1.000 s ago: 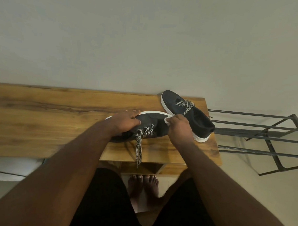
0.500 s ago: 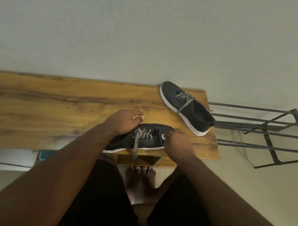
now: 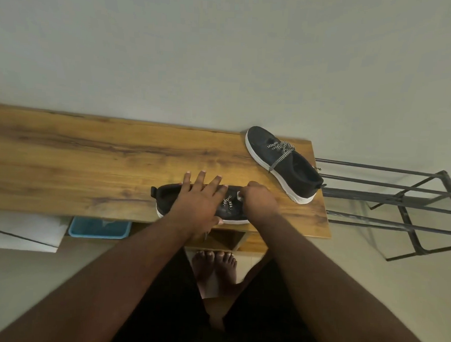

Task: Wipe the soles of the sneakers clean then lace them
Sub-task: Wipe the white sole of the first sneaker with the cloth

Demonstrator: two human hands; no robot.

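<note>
I am resting my left hand [image 3: 200,198], fingers spread flat and gripping nothing, over the collar and tongue of the near sneaker [image 3: 233,212], which is standing sole-down at the front edge of the wooden bench [image 3: 90,165], toe to my right. My right hand [image 3: 259,200] is curling closed at the toe; a small white scrap is showing at the fingertips, possibly a wipe or cloth, though it is too small for me to confirm. The second sneaker [image 3: 284,163] is sitting well apart at the bench's far right corner, angled, its heel overhanging toward the metal rack [image 3: 399,199].

Both shoes are presenting a black knit upper, soft and likely collapsing under pressure, on a white rubber sole that looks firm and moulded. I am judging each as light and easy to turn over. The firm sole edge or the heel is the sound place to hold; the knit would give. The laces [image 3: 227,203] are flat, black-and-white woven, limp and loose, one end hanging past the bench front, so they will need pinching near the tips to thread.
</note>
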